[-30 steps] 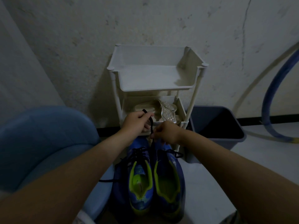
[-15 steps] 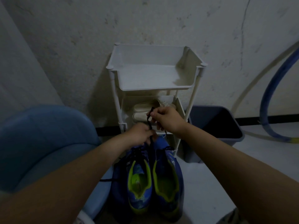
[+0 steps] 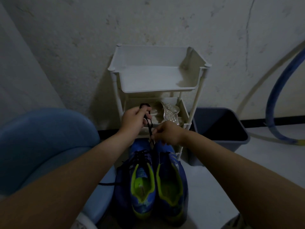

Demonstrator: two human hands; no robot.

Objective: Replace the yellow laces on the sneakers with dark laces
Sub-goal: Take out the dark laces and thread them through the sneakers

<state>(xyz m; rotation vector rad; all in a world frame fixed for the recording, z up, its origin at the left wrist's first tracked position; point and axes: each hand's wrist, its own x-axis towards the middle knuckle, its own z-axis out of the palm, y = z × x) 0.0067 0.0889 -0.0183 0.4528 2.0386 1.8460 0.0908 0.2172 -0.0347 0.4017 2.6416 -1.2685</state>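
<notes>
A rough plaster wall (image 3: 82, 47), stained and cracked, is closing off the dim room, and a pale floor (image 3: 247, 171) is running out to the right. A white plastic rack (image 3: 156, 90) is standing against the wall, with clear sandals (image 3: 170, 113) lying on its lower shelf. A grey bin (image 3: 222, 146) is sitting just beside the rack on the right, and a blue hose (image 3: 272, 96) is curving down the wall beyond it. A blue seat (image 3: 46, 138) is filling the left side.

Two blue sneakers are standing side by side low in the view, toes toward the rack. The left sneaker (image 3: 142, 184) is already carrying dark lacing across its eyelets, with a loose end trailing off to the left. The right sneaker (image 3: 171, 182) is lying partly under the right forearm.

The left hand (image 3: 134, 121) is holding up the dark lace (image 3: 149, 126) in front of the lower shelf, its grip curled round a loop of it. The right hand (image 3: 168, 133) is pinching the same lace in a narrow grip just above the sneakers' toes.

Half a second ago the hands were the other way round: the right hand was up by the shelf and the left was down near the toes. The sneakers are sitting where they were.
</notes>
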